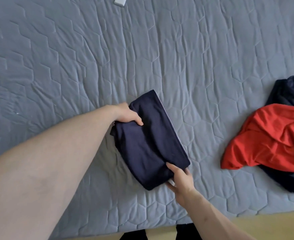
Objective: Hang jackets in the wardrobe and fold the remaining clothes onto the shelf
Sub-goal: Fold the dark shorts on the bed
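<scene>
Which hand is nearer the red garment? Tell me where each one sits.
Right. The right hand grips the folded navy garment's near corner, closer to the red garment; the left hand grips its far-left edge.

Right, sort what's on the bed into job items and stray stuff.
Job:
- folded navy garment, held by left hand and right hand
- red garment
- dark garments beneath it

Lying about:
- white object, top edge

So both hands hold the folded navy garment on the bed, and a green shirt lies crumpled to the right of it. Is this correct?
Not quite: the crumpled shirt is red, not green. The head view shows it on the bed to the right of the folded navy garment, which the left hand and right hand do hold at opposite ends.
</scene>
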Available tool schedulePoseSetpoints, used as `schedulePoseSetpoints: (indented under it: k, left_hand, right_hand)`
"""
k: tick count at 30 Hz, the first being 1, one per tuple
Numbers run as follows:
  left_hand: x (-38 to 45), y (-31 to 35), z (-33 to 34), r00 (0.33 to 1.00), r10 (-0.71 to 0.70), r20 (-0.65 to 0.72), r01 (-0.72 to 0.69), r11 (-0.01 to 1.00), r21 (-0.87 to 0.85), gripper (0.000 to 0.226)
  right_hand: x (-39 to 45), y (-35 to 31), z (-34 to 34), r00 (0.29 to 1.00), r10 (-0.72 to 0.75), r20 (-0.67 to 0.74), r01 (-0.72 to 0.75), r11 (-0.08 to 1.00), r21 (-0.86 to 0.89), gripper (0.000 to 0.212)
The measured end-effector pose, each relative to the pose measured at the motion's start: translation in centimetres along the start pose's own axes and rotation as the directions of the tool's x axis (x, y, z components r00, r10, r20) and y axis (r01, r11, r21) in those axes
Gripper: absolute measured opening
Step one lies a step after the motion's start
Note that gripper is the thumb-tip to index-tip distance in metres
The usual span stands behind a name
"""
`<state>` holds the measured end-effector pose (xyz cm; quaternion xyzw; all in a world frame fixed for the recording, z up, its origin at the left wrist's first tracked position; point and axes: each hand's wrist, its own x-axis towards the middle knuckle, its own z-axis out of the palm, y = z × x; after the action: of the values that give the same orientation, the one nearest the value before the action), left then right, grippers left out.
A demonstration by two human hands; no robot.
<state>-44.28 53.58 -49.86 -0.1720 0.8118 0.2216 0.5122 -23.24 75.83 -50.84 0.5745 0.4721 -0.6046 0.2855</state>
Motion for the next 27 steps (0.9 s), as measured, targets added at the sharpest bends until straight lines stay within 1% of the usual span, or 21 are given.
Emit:
schedulePoseSetpoints:
  k: [1,3,5,6,8,9,10,11,13,18,22,25,27]
  left_hand:
    - [-0.5,-0.9,0.6,0.999,-0.025,0.034,0.026,0.999,-0.046,0.082]
    - [-1.7,-3.1,2.3,0.995,-0.028,0.096,0.048,0.976,-0.214,0.087]
    - [-3.1,-5.1,4.6,0.99,-0.02,0.139,0.074,0.914,-0.398,0.082]
    - [-3.6,-5.7,5.9,0.991,-0.019,0.134,0.082,0.874,-0.479,0.077]
    - [-4.1,-6.5,8.6,0.998,-0.04,0.049,0.062,0.771,-0.634,0.07]
    - [-4.2,-6.6,9.7,0.998,-0.057,-0.019,0.028,0.716,-0.697,0.066]
    - [-4.3,-6.6,10.7,0.994,-0.076,-0.08,-0.01,0.667,-0.745,0.061]
    - [-4.6,-6.5,11.4,0.988,-0.091,-0.125,-0.04,0.631,-0.775,0.058]
    - [-5.5,-6.5,12.4,0.983,-0.101,-0.153,-0.065,0.592,-0.803,0.055]
    - [-11.8,-6.3,13.2,0.98,-0.09,-0.175,-0.095,0.562,-0.821,0.055]
    - [-20.1,-6.0,12.4,0.956,-0.127,-0.264,-0.165,0.512,-0.843,0.047]
    - [-28.1,-5.6,11.8,0.927,-0.199,-0.317,-0.207,0.434,-0.877,0.052]
    - [-33.8,-5.6,11.6,0.911,-0.239,-0.335,-0.226,0.389,-0.893,0.059]
  right_hand:
    - [0.3,-0.3,-0.9,0.999,-0.023,-0.028,0.024,0.999,0.038,0.028]
    - [0.6,-1.7,-2.3,0.993,-0.069,-0.091,0.076,0.994,0.073,0.021]
    - [1.0,-3.4,-3.1,0.981,-0.146,-0.124,0.152,0.988,0.033,0.023]
    - [1.1,-4.2,-3.5,0.972,-0.201,-0.124,0.201,0.979,-0.012,0.029]
    - [1.4,-5.5,-4.2,0.953,-0.293,-0.079,0.282,0.952,-0.12,0.046]
    - [1.6,-5.9,-4.4,0.949,-0.312,-0.037,0.302,0.938,-0.171,0.051]
    - [1.7,-6.3,-4.5,0.948,-0.317,0.012,0.312,0.924,-0.219,0.051]
    - [1.7,-6.6,-4.4,0.947,-0.316,0.058,0.32,0.913,-0.255,0.048]
    - [1.3,-7.2,-4.3,0.94,-0.325,0.106,0.342,0.897,-0.282,0.04]
    - [-3.0,-8.4,-5.8,0.925,-0.348,0.152,0.379,0.857,-0.348,0.032]
    - [-9.4,-10.5,-6.6,0.905,-0.347,0.246,0.421,0.818,-0.392,0.03]
    - [-16.0,-12.2,-7.0,0.887,-0.329,0.323,0.444,0.798,-0.408,0.033]
    - [-20.8,-13.1,-7.3,0.877,-0.304,0.373,0.455,0.774,-0.44,0.031]
